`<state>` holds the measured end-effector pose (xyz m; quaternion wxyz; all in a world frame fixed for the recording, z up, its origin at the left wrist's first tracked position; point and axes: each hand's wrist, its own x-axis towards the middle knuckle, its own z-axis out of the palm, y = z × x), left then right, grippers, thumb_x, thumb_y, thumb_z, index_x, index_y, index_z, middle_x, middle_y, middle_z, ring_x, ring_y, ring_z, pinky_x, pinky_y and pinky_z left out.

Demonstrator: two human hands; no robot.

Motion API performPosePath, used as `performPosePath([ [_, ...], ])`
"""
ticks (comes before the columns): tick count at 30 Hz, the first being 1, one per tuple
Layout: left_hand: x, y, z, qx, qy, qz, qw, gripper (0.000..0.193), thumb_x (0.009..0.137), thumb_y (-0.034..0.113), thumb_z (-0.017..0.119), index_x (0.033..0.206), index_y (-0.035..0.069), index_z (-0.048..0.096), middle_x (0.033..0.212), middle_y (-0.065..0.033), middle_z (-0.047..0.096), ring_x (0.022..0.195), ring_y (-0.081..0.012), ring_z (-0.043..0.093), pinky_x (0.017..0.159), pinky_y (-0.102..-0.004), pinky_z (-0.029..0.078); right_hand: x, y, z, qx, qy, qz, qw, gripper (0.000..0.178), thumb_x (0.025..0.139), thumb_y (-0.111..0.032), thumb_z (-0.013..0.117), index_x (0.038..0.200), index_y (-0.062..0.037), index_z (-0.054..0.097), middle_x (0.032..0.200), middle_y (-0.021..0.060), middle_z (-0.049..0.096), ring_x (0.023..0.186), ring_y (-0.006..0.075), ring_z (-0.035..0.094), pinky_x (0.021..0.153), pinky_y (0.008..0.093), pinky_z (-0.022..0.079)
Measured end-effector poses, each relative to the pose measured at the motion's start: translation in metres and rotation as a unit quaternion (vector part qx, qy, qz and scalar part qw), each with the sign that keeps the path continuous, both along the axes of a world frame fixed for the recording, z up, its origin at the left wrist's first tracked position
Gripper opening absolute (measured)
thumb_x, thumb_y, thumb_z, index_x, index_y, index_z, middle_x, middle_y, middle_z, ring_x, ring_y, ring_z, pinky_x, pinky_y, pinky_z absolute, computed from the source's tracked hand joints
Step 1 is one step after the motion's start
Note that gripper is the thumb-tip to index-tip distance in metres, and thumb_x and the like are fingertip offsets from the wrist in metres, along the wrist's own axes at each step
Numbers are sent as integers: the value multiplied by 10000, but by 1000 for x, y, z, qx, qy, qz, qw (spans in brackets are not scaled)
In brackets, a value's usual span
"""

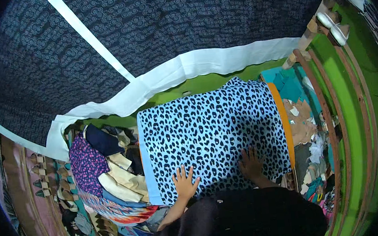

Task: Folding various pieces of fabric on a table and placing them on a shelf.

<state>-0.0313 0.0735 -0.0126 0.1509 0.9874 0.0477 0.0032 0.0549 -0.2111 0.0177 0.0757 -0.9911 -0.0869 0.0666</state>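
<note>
A light blue cloth with black leopard spots [199,130] lies spread out flat in front of me. Its left side has a plain pale blue edge, and an orange strip [281,119] shows along the right side. At the near left part of the cloth, my left hand [186,183] rests flat with fingers spread. My right hand [251,164], in shadow, also lies palm down on the cloth, nearer the right side, fingers apart. Neither hand holds anything. The cloth is bunched up at its far right corner.
Heaped fabrics [122,177] lie on the left, and scraps [301,121] on the right. A dark patterned curtain with a white border [202,63] hangs beyond. Wooden rails [348,86] stand at the right, with white shoes [335,29] on them. Wooden shoe forms [65,191] line the left.
</note>
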Motion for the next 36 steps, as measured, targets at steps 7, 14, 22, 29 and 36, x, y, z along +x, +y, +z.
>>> performPosePath([
  [7, 85, 18, -1, -1, -45, -22, 999, 564, 805, 489, 455, 1302, 234, 381, 1373, -148, 283, 1257, -351, 246, 997, -537, 146, 68, 6, -26, -22, -121, -16, 992, 570, 836, -492, 382, 1330, -212, 335, 1376, 145, 280, 1264, 341, 254, 917, 682, 95],
  [14, 205, 43, 4, -59, -45, -5, 997, 543, 816, 434, 471, 1306, 226, 365, 1380, -118, 283, 1281, -314, 222, 1000, -558, 124, 191, 23, 4, 79, 58, -67, 993, 580, 816, -441, 487, 1334, -250, 310, 1427, 108, 159, 1308, 308, 143, 947, 665, 44],
  [22, 52, 27, 10, -85, -207, 174, 959, 417, 767, 251, 557, 1136, 71, 482, 1146, -124, 472, 1084, -290, 416, 934, -543, 195, 101, -16, 14, 90, -124, -122, 981, 495, 693, -249, 603, 1150, -92, 495, 1214, 172, 431, 1131, 345, 357, 952, 503, 246],
  [29, -101, 13, -20, -72, -128, 318, 937, 715, 719, 358, 623, 1227, -50, 330, 1164, -253, 408, 1083, -389, 377, 906, -477, 270, -31, -129, -21, 59, -117, -432, 892, 630, 762, -307, 593, 1293, -81, 338, 1312, 212, 301, 1212, 379, 251, 964, 540, 217],
  [36, -88, 58, -15, -75, -56, 358, 929, 370, 726, 328, 616, 837, -18, 544, 849, -203, 572, 840, -364, 536, 729, -434, 408, -73, -188, -36, 152, -45, -392, 906, 639, 780, -404, 575, 1271, -65, 347, 1314, 166, 322, 1183, 349, 336, 942, 566, 215],
])
